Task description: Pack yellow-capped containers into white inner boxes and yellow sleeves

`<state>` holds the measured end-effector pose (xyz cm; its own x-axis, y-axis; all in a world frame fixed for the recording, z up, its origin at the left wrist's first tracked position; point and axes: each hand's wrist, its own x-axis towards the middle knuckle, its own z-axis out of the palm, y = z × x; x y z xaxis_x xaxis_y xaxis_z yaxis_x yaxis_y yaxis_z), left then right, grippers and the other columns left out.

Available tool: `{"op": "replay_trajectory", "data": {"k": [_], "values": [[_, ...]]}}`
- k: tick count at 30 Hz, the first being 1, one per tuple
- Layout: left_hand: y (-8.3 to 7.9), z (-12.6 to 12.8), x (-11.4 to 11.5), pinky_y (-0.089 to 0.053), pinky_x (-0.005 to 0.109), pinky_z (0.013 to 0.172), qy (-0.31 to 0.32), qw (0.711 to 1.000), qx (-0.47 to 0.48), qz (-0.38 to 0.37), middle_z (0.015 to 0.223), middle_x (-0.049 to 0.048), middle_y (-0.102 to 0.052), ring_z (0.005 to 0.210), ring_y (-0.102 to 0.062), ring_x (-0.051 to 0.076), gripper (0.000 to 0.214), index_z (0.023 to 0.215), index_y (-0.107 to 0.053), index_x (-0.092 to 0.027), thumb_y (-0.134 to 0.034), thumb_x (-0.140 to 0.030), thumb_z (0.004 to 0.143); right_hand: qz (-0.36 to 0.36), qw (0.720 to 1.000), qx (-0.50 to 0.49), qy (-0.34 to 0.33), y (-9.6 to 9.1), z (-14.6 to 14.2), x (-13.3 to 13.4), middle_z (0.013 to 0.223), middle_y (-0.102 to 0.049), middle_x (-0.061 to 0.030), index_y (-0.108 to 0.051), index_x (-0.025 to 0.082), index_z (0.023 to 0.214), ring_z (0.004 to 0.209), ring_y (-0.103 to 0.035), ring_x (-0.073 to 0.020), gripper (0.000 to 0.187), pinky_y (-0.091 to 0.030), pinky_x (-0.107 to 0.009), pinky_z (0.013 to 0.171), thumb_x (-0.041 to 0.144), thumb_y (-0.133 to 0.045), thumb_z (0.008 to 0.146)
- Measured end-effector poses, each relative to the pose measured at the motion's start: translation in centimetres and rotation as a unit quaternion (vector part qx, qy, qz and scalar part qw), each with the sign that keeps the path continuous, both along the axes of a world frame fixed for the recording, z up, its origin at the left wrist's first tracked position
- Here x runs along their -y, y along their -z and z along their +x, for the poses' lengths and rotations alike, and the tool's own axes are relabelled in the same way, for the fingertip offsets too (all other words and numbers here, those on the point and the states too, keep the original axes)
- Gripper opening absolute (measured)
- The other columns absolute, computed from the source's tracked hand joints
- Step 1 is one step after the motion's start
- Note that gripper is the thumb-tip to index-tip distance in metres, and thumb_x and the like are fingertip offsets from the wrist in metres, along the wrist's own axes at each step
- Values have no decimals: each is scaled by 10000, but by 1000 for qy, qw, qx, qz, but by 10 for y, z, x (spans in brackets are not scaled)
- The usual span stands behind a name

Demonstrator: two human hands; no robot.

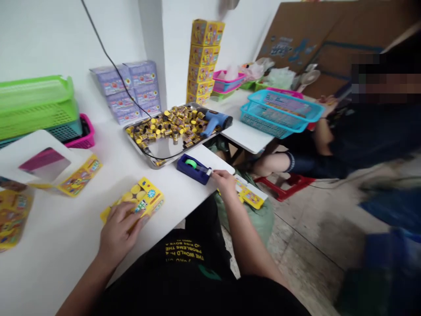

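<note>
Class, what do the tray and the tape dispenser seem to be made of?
The tray looks like polished steel: its bare surface shines like a mirror. The tape dispenser seems moulded plastic, dark blue with a smooth, rounded body, though the look leaves that open.

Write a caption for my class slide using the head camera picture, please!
Left hand rests on a yellow card; right hand works at a blue tape dispenser.

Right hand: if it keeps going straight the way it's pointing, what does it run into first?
The right hand would probably meet the blue tape dispenser first, at its end where the tape comes out. It looks almost in contact already, though depth is hard to judge from this view.
</note>
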<state>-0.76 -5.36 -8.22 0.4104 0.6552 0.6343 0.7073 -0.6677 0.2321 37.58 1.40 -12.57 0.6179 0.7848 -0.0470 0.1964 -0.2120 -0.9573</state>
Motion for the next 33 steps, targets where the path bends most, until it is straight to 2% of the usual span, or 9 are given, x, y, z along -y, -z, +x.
{"op": "replay_trajectory", "data": {"k": [3, 5, 8, 11, 14, 17, 22, 27, 33], "values": [[7, 3, -2, -556, 403, 849, -41, 999, 2, 27, 972, 52, -689, 901, -657, 229, 94, 876, -767, -237, -694, -261, 930, -26, 993, 112, 14, -4, 5, 3, 910, -715, -93, -662, 196, 590, 979, -607, -255, 95, -451, -350, 932, 271, -685, 643], [11, 9, 0, -551, 404, 865, -51, 998, 2, 36, 950, 53, -684, 894, -643, 228, 103, 870, -765, -231, -682, -241, 930, -32, 983, 179, 30, -4, 5, 17, 848, -692, -104, -665, 190, 605, 912, -589, -246, 141, -448, -360, 903, 305, -678, 685], [13, 22, 4, -549, 401, 899, -55, 997, -1, 47, 923, 58, -675, 888, -625, 216, 150, 832, -748, -218, -647, -197, 940, 0, 992, 125, 14, 2, -12, 44, 700, -639, -55, -695, 187, 684, 720, -537, -199, 273, -440, -337, 732, 458, -698, 715], [13, 30, 4, -551, 364, 836, -59, 996, 6, 70, 883, 58, -664, 867, -618, 200, 175, 806, -713, -198, -621, -143, 944, 28, 987, -67, -144, 3, -57, 60, 625, -597, -1, -719, 195, 751, 574, -461, -142, 365, -386, -294, 583, 550, -764, 685], [15, 30, 5, -559, 351, 823, -57, 993, 20, 105, 867, 58, -660, 878, -626, 199, 164, 803, -677, -182, -626, -98, 935, 41, 924, -198, -324, -11, -119, 64, 619, -592, 14, -717, 204, 742, 528, -439, -114, 352, -376, -272, 535, 533, -828, 683], [19, 29, 10, -582, 383, 895, -47, 990, 30, 130, 896, 71, -674, 921, -637, 213, 131, 890, -687, -173, -629, -59, 918, 64, 882, -235, -403, -25, -168, 56, 621, -592, 17, -716, 210, 729, 522, -445, -108, 345, -393, -269, 524, 526, -846, 680], [26, 31, 13, -608, 410, 892, -42, 987, 46, 148, 901, 88, -680, 891, -654, 213, 133, 956, -679, -151, -634, -35, 912, 81, 897, -228, -369, -26, -194, 47, 619, -576, 33, -725, 216, 790, 513, -442, -105, 317, -396, -263, 502, 500, -829, 695], [27, 31, 13, -608, 409, 896, -41, 987, 55, 146, 899, 86, -686, 905, -649, 214, 131, 977, -686, -148, -624, -46, 925, 60, 911, -219, -345, -24, -196, 51, 558, -530, 80, -716, 229, 1025, 458, -435, -105, 444, -384, -269, 477, 464, -846, 671], [20, 28, 12, -577, 392, 890, -25, 992, 9, 126, 897, 94, -670, 869, -623, 211, 197, 1037, -704, -129, -538, -70, 949, 57, 907, -238, -342, -24, -192, 45, 532, -530, 97, -672, 226, 1028, 427, -441, -101, 481, -374, -255, 455, 447, -857, 643]]}}
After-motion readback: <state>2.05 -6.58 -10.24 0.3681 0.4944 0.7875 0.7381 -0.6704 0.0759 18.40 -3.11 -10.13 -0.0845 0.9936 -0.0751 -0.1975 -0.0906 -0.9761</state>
